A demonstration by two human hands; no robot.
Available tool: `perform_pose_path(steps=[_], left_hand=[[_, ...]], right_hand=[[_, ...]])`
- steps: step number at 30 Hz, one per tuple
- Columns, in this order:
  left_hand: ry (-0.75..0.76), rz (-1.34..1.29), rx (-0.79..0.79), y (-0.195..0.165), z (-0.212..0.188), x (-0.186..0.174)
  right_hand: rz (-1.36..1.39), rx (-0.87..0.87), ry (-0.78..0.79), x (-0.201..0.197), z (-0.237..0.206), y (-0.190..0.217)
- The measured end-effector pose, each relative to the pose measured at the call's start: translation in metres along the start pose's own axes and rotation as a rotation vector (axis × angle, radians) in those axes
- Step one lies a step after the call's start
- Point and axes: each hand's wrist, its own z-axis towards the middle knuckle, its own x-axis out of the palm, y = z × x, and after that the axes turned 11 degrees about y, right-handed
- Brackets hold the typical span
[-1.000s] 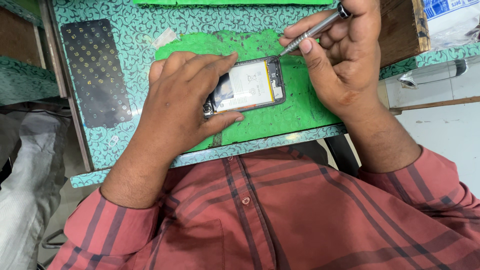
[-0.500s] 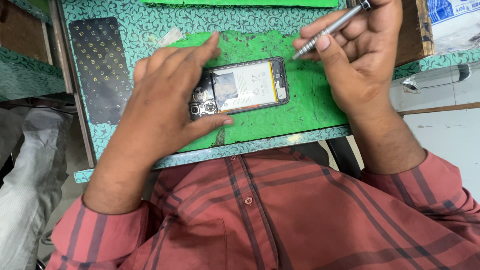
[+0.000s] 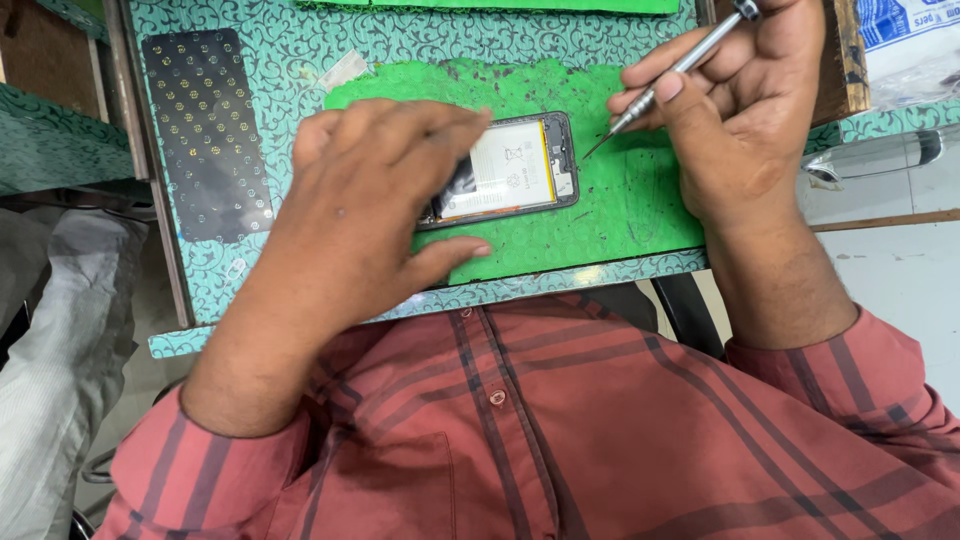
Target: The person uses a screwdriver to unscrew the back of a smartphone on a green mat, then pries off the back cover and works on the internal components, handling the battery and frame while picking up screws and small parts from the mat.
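Nearest, left hand (image 3: 350, 215) spread flat, hiding half the opened smartphone (image 3: 520, 170) on the green mat (image 3: 640, 200); beyond, right hand (image 3: 740, 110) pinching a precision screwdriver (image 3: 665, 80), tip just off the phone, handle cut off.

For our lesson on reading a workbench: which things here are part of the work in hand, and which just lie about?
In use:
- opened phone, back off, under the left hand
- screwdriver held in the right hand
- green mat beneath the phone

Lying about:
- dark dotted back cover on the patterned table
- scrap of clear tape
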Motion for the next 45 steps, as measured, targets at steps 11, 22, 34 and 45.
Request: perform_pose_path(steps=[11,22,34,45], left_hand=[[-0.018,-0.002,-0.143,0.022,-0.019,-0.005],[-0.124,-0.091,-0.054,0.017,-0.001,0.015],[-0.142,-0.112,-0.083,0.021,-0.005,0.021],[-0.140,-0.121,-0.094,0.021,-0.005,0.021]], right_hand=[[-0.083,-0.097,0.015,0.000,0.003,-0.001],[-0.214,-0.171,0.385,0.037,0.037,0.043],[-0.167,-0.141,0.473,0.053,0.064,0.019],[-0.549,-0.357,0.527,0.057,0.055,0.025]])
